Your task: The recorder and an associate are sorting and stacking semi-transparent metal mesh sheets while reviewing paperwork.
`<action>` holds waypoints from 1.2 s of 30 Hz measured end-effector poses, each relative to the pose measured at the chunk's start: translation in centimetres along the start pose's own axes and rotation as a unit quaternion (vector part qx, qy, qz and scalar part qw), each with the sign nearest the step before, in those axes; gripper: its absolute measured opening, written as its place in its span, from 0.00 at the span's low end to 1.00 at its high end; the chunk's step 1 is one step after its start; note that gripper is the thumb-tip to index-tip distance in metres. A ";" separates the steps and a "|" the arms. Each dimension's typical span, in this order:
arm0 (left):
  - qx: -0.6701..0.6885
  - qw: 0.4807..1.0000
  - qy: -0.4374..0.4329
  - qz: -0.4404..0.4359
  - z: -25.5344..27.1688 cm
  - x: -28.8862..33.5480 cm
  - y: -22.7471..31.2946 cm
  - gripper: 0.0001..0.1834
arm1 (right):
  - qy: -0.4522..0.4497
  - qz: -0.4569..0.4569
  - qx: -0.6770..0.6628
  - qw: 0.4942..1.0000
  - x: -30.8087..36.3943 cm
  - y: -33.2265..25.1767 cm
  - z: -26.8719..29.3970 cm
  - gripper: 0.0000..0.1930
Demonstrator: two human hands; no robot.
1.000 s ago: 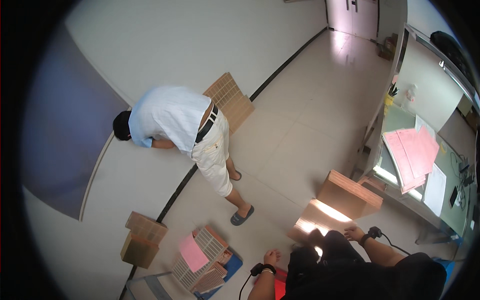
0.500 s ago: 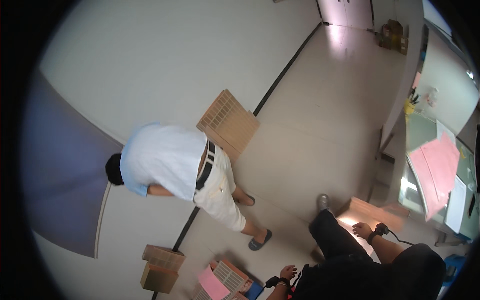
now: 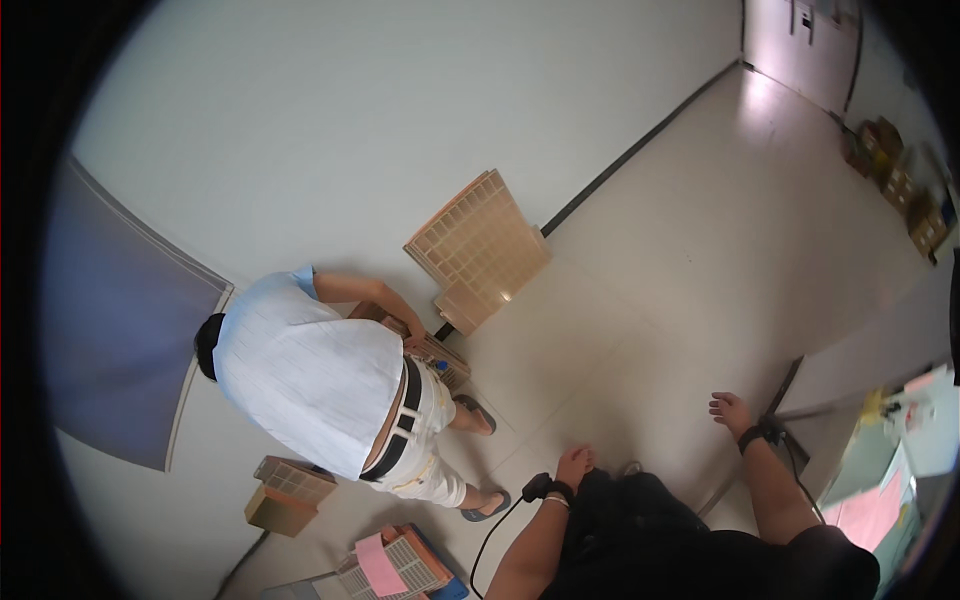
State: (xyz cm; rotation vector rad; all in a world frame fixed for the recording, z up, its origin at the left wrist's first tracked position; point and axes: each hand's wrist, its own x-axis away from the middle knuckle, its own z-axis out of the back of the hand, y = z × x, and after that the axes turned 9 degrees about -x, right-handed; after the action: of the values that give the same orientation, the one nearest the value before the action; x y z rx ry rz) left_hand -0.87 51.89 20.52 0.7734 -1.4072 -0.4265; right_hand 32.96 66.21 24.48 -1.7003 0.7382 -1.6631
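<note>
Gridded trays (image 3: 482, 240), contents unclear, stand by the wall (image 3: 350, 120); left hand (image 3: 574, 468) loosely uncurled, right hand (image 3: 731, 411) with fingers apart.

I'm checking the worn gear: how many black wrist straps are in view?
2, worn at the wrists: the left strap, by the left hand, and the right strap, by the right hand. One arm of the co-worker is hidden, so others could be unseen.

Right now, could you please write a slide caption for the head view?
Left hand and right hand hold nothing visible; nearby, a co-worker bends beside gridded panels at the wall.
</note>
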 end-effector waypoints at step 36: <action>0.349 0.884 0.280 0.135 -4.9 -39.3 26.2 0.13 | -0.263 0.029 0.304 0.915 -58.3 -47.1 -27.8 0.16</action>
State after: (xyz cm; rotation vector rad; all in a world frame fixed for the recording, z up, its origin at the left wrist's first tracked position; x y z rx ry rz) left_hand -6.40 98.14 10.94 1.1417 -1.0714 0.5361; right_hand 0.85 139.40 23.29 -1.5256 -0.0023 -1.1321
